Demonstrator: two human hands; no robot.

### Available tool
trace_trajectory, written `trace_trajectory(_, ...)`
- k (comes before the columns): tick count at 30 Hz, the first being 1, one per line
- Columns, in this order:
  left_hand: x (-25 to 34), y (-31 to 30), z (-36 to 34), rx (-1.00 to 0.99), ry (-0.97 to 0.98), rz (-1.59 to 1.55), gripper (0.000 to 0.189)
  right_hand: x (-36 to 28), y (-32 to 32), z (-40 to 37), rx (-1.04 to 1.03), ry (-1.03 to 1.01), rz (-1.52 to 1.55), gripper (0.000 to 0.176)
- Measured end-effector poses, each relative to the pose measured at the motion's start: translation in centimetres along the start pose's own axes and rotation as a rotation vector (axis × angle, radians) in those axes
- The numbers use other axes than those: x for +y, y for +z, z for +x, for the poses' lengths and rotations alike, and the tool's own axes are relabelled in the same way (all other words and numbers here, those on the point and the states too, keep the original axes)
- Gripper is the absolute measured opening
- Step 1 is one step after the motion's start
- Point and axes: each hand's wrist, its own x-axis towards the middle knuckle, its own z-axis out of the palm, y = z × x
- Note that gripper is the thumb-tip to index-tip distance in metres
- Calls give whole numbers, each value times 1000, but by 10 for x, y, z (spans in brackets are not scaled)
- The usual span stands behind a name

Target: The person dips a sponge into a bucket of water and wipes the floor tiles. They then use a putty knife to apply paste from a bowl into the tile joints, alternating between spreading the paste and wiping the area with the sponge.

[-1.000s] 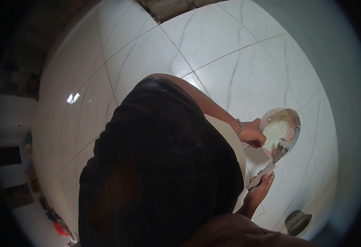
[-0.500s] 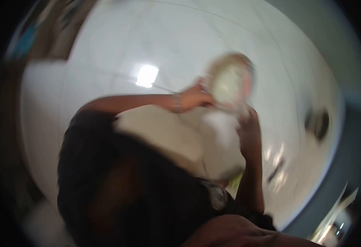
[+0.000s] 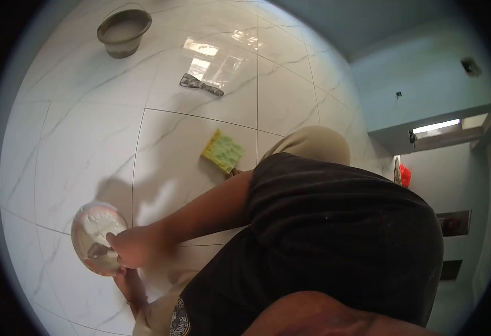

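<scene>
My left hand [image 3: 129,285], with a band at its wrist, grips the lower rim of a round pinkish bowl [image 3: 77,238] at the lower left. Pale, wet-looking paste [image 3: 101,223] coats part of the bowl's inside. My right hand [image 3: 138,246] is closed around the handle of a small scraper [image 3: 97,250], whose blade is inside the bowl. Part of the left hand is hidden behind the bowl and the right hand. A yellow-green textured block [image 3: 223,151] lies on the floor beyond my right forearm.
A dark bucket [image 3: 122,49] holding cloudy liquid stands on the marbled tile floor [image 3: 100,129] at the upper left. A stained putty knife [image 3: 200,85] lies on the tiles. My bent knee [image 3: 315,143] and a pale blue-green wall [image 3: 425,78] are to the right.
The view has turned and become sharper, with the bowl now at the lower left. The scraper in my right hand is now visible inside the bowl; earlier, blur hid this detail.
</scene>
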Motion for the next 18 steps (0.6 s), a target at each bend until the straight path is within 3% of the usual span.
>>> trace_trajectory(1,5,9,-20,19,-36,113,52,-3,11,-9,-36,18,-6,54)
trace_trajectory(2,44,17,95,57,-120,224,48,9,-83,81,-48,40,31,54)
trace_trajectory(7,20,-21,95,-7,-70,209,43,15,-90,87,-121,-47,0,72)
trace_trajectory(10,38,15,103,130,-74,264,41,35,-88,97,-91,-161,-138,83)
trace_trajectory(14,28,18,102,195,-1,300,44,31,-89,88,-45,-173,-223,89)
trace_trajectory(16,30,22,112,187,-8,329,44,17,-112,83,-192,-32,-109,89)
trace_trajectory(18,32,32,113,230,-32,291,45,22,-116,82,-206,-55,-53,88)
